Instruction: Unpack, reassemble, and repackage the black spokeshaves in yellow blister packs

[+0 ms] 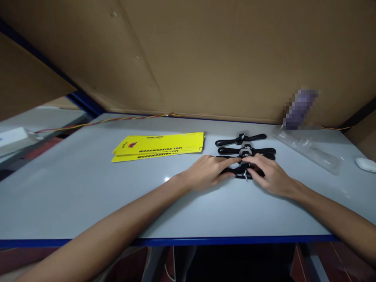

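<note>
Several black spokeshaves lie in a row, one in front of another. The nearest spokeshave (242, 170) is between my hands, with a small silver screw (246, 174) at its middle. My left hand (207, 172) is closed around its left handle, index finger reaching toward the centre. From the other side, my right hand (270, 174) holds its right part, fingertips at the middle and largely covering that handle. Just behind, another spokeshave (269, 156) is partly hidden by my fingers. Farther back are a second spokeshave (261, 150) and the farthest spokeshave (255, 138), both untouched.
Yellow printed cards (158, 144) lie stacked left of the spokeshaves. Clear plastic packaging (311, 150) is at the back right, beside a blurred purple item (301, 109). A white object (366, 164) sits at the right edge. A cable (117, 119) runs along the cardboard wall (205, 58).
</note>
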`<move>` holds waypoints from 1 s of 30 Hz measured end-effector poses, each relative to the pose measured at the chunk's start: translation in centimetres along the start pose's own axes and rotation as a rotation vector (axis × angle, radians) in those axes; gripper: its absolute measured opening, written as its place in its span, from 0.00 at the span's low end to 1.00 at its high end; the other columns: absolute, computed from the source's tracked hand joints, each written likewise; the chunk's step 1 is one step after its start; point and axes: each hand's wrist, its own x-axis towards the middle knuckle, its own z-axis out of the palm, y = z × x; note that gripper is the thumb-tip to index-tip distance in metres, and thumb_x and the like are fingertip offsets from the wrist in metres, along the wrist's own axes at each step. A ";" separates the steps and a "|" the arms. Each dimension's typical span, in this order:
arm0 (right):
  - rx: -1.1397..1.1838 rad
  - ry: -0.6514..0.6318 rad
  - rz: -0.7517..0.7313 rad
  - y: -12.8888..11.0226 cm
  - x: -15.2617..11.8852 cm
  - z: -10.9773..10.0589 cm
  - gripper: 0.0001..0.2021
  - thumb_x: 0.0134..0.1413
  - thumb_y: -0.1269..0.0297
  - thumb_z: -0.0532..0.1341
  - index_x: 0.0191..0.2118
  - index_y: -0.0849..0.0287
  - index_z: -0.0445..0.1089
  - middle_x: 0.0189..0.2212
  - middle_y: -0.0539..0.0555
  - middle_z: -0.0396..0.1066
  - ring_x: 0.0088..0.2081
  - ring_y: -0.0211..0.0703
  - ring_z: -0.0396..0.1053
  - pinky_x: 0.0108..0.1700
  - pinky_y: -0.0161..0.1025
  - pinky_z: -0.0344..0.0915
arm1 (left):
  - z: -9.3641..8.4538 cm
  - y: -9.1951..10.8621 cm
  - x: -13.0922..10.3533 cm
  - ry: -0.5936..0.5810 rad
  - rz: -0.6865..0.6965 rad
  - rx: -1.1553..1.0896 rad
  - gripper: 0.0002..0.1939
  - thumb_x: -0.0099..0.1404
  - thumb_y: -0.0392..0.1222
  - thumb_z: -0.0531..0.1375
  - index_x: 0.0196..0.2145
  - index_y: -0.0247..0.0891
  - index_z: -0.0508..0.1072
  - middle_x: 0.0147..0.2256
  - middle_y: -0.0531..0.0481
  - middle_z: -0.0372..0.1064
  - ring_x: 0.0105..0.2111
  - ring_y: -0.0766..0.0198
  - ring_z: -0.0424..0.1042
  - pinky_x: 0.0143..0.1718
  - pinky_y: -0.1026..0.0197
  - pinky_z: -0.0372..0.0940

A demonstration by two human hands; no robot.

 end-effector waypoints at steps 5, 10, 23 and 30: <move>0.059 0.119 -0.064 0.4 -0.1 0.0 0.16 0.70 0.72 0.55 0.59 0.54 0.66 0.44 0.56 0.77 0.41 0.44 0.76 0.42 0.44 0.74 | 0.0 -0.1 0.1 -0.021 -0.008 -0.068 0.20 0.76 0.48 0.54 0.58 0.38 0.75 0.44 0.42 0.81 0.35 0.56 0.80 0.34 0.57 0.68; 0.023 0.118 -0.017 0.3 -0.1 0.0 0.13 0.70 0.70 0.55 0.56 0.56 0.69 0.42 0.55 0.78 0.38 0.43 0.75 0.40 0.44 0.72 | 0.3 0.0 0.1 -0.019 -0.021 -0.043 0.20 0.77 0.48 0.52 0.55 0.36 0.77 0.40 0.43 0.81 0.33 0.58 0.78 0.32 0.57 0.66; -0.161 0.107 0.061 0.2 0.4 -0.5 0.08 0.69 0.68 0.55 0.39 0.56 0.71 0.37 0.57 0.74 0.38 0.47 0.71 0.42 0.47 0.69 | 0.4 0.2 0.2 0.127 0.011 -0.041 0.21 0.76 0.50 0.53 0.57 0.37 0.76 0.52 0.38 0.72 0.51 0.48 0.69 0.52 0.44 0.65; -0.180 0.038 0.073 0.6 0.4 -0.3 0.12 0.70 0.71 0.53 0.50 0.58 0.72 0.47 0.60 0.76 0.48 0.53 0.74 0.49 0.54 0.71 | 0.3 0.1 0.3 0.088 0.050 -0.090 0.22 0.78 0.47 0.50 0.57 0.33 0.76 0.56 0.36 0.74 0.54 0.47 0.72 0.54 0.42 0.67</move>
